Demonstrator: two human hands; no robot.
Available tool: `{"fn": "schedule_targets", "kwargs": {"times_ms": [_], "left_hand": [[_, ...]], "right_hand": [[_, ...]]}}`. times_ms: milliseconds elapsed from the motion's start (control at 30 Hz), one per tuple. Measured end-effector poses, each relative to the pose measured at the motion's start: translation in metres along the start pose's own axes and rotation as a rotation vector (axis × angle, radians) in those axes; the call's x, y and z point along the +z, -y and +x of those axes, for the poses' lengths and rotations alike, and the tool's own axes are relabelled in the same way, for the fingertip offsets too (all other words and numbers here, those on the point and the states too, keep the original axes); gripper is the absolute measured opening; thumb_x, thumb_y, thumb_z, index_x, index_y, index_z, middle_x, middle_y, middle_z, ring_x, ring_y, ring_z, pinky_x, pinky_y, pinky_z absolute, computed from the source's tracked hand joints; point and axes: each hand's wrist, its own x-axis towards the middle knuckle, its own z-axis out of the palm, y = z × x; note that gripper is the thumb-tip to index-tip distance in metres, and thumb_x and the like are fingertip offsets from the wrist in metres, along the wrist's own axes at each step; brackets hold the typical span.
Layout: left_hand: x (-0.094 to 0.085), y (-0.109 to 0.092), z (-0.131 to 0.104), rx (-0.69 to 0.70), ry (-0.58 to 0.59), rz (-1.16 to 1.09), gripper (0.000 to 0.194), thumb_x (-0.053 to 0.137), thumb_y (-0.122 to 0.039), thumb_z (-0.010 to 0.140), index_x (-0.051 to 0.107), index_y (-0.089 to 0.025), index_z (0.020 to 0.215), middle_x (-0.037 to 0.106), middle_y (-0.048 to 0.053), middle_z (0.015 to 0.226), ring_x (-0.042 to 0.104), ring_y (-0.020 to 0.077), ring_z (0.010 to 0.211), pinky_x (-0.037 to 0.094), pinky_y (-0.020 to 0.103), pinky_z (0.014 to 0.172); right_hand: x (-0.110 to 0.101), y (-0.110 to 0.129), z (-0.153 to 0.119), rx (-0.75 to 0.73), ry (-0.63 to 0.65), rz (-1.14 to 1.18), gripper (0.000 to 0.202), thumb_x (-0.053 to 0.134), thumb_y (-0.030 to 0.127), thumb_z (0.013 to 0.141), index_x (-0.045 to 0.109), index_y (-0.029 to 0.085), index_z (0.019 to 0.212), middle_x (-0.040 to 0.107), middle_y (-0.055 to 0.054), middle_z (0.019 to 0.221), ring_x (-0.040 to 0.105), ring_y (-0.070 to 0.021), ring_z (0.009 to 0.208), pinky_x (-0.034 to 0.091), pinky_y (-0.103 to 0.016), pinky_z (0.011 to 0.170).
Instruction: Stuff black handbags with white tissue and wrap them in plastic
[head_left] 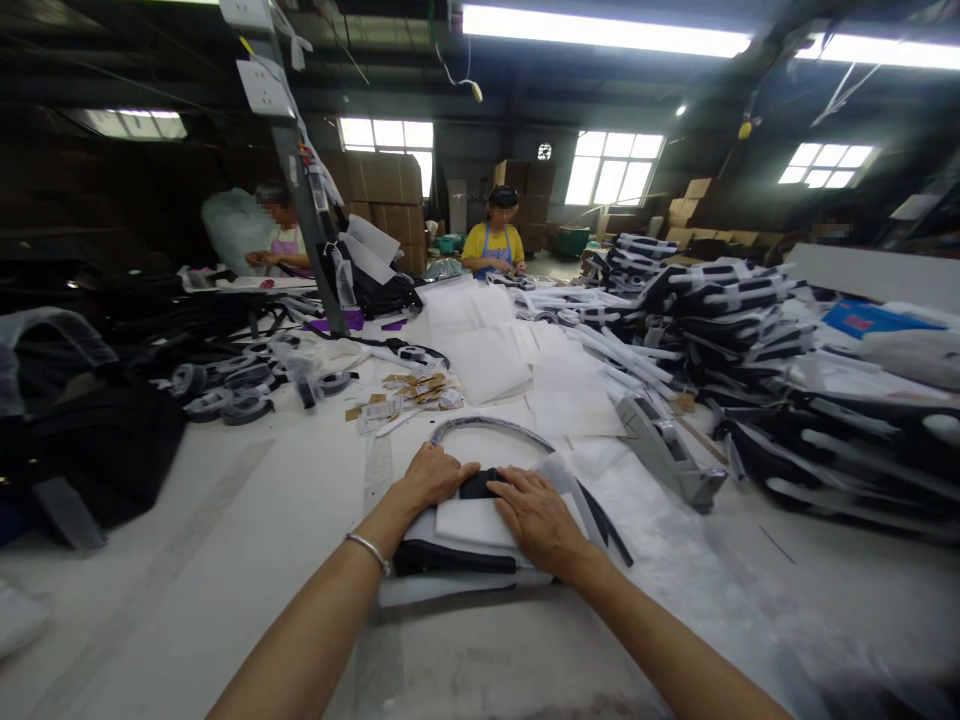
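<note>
Both my hands press down on a folded black item [480, 485] wrapped in white foam sheet [469, 525], lying on the white worktable [225, 560]. My left hand [435, 475], with a silver bracelet on its wrist, lies flat on the left side of the bundle. My right hand [540, 520] rests palm down on the foam at the right side. A curved grey handle [487, 428] arcs up just beyond my fingers. Clear plastic wrap [660, 530] spreads to the right of the bundle.
Wrapped black parts [787, 330] are heaped along the right. White foam sheets [487, 350] lie ahead, tape rolls [225, 400] and a grey tape dispenser [667, 450] nearby. Dark bags [97, 450] sit at left. Two people [495, 240] work at the far end.
</note>
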Motion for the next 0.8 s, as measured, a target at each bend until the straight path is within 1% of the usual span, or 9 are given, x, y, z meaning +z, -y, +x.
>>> {"fn": "schedule_targets", "kwargs": {"times_ms": [200,300,400,500,567,633,700,733,800], "left_hand": [[0.011,0.006,0.003,-0.009,-0.065,-0.021,0.028,0.037,-0.027,0.099,0.063,-0.028,0.11,0.073,0.004,0.094,0.063,0.0204,0.085,0.041,0.035,0.081],[0.012,0.009,0.004,-0.029,-0.071,-0.043,0.025,0.042,-0.03,0.097,0.066,-0.028,0.106,0.072,0.005,0.082,0.063,0.0228,0.087,0.041,0.037,0.083],[0.0,0.012,0.006,-0.069,-0.09,-0.076,0.024,0.048,-0.036,0.095,0.069,-0.027,0.099,0.072,0.005,0.081,0.063,0.025,0.094,0.038,0.046,0.095],[-0.028,0.01,0.002,-0.078,-0.13,-0.131,0.032,0.043,-0.041,0.098,0.069,-0.025,0.104,0.072,0.006,0.105,0.06,0.0255,0.109,0.032,0.051,0.105],[-0.046,0.001,-0.011,-0.009,-0.145,-0.175,0.034,0.04,-0.042,0.1,0.063,-0.027,0.12,0.066,0.004,0.125,0.054,0.0225,0.122,0.032,0.044,0.108],[-0.053,-0.015,-0.037,0.127,-0.142,-0.201,0.034,0.045,-0.04,0.098,0.057,-0.031,0.129,0.061,0.0,0.134,0.05,0.0177,0.128,0.033,0.034,0.11],[-0.045,-0.035,-0.072,0.288,-0.159,-0.167,0.032,0.052,-0.032,0.096,0.059,-0.028,0.127,0.062,0.002,0.133,0.051,0.0185,0.128,0.033,0.034,0.111],[-0.036,-0.045,-0.091,0.313,-0.206,-0.111,0.035,0.053,-0.027,0.095,0.056,-0.024,0.13,0.062,0.005,0.133,0.052,0.0194,0.127,0.035,0.035,0.11],[-0.011,-0.061,-0.126,0.261,-0.315,0.041,0.048,0.048,-0.015,0.094,0.043,-0.017,0.142,0.051,0.01,0.145,0.045,0.0223,0.135,0.032,0.041,0.113]], "right_hand": [[0.0,0.001,0.001,0.013,-0.012,-0.017,0.035,0.043,0.031,0.099,0.061,0.027,0.128,0.057,-0.007,0.139,0.05,-0.0258,0.129,0.035,-0.046,0.111],[-0.002,0.002,0.002,0.012,0.002,-0.029,0.034,0.043,0.031,0.099,0.06,0.028,0.129,0.057,-0.006,0.139,0.05,-0.025,0.128,0.036,-0.044,0.11],[-0.004,0.003,0.002,0.014,0.015,-0.042,0.035,0.042,0.031,0.099,0.06,0.026,0.129,0.056,-0.007,0.139,0.05,-0.0247,0.129,0.035,-0.043,0.111],[-0.005,0.004,0.001,0.021,0.025,-0.047,0.035,0.042,0.03,0.1,0.06,0.024,0.129,0.057,-0.008,0.138,0.05,-0.0253,0.129,0.034,-0.044,0.111],[-0.006,0.004,0.001,0.011,0.029,-0.049,0.036,0.042,0.03,0.1,0.06,0.024,0.13,0.057,-0.009,0.138,0.05,-0.0257,0.128,0.035,-0.045,0.11],[-0.006,0.004,0.002,0.0,0.029,-0.05,0.036,0.042,0.03,0.1,0.06,0.024,0.13,0.058,-0.009,0.137,0.051,-0.0258,0.127,0.036,-0.045,0.109],[-0.006,0.005,0.002,-0.003,0.03,-0.052,0.036,0.041,0.031,0.1,0.06,0.023,0.129,0.058,-0.009,0.136,0.051,-0.0259,0.127,0.036,-0.045,0.109],[-0.006,0.005,0.002,-0.003,0.034,-0.055,0.036,0.04,0.031,0.1,0.06,0.023,0.129,0.058,-0.01,0.137,0.051,-0.0262,0.127,0.037,-0.045,0.109],[-0.006,0.005,0.002,-0.004,0.046,-0.068,0.036,0.041,0.031,0.1,0.06,0.022,0.129,0.057,-0.01,0.138,0.05,-0.027,0.128,0.036,-0.045,0.109]]}}
